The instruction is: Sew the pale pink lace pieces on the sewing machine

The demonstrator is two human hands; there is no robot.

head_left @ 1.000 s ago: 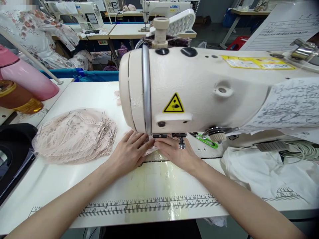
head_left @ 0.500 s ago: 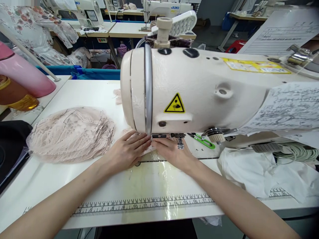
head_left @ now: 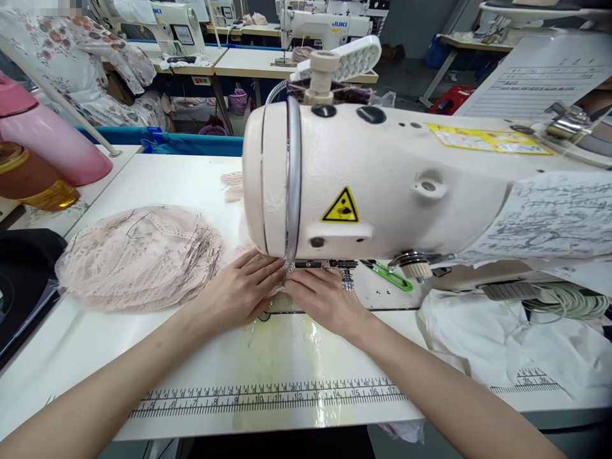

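Note:
My left hand (head_left: 243, 285) lies palm down with its fingers stretched flat, pressing on a piece of pale pink lace fabric (head_left: 278, 289) left of the needle area. My right hand (head_left: 327, 299) rests beside it with outstretched fingers on the same lace; its fingertips nearly meet those of my left. Over both hands looms the head of a white sewing machine (head_left: 382, 191), which hides the needle and most of the lace. To the left, a pile of pink lace pieces (head_left: 138, 258) with loose dark threads sits on the table.
Green thread snips (head_left: 392, 277) lie right of the needle area. White cloth (head_left: 473, 331) and a coil of pale green cord (head_left: 568, 298) are farther right. A pink bottle (head_left: 57, 140) and a brown jar (head_left: 33, 178) stand at left. A person in a floral garment (head_left: 81, 70) sits beyond.
The view has shifted slightly, so the machine appears a little lower and farther right. My right hand has slid slightly left toward my left hand; both stay flat on the lace.

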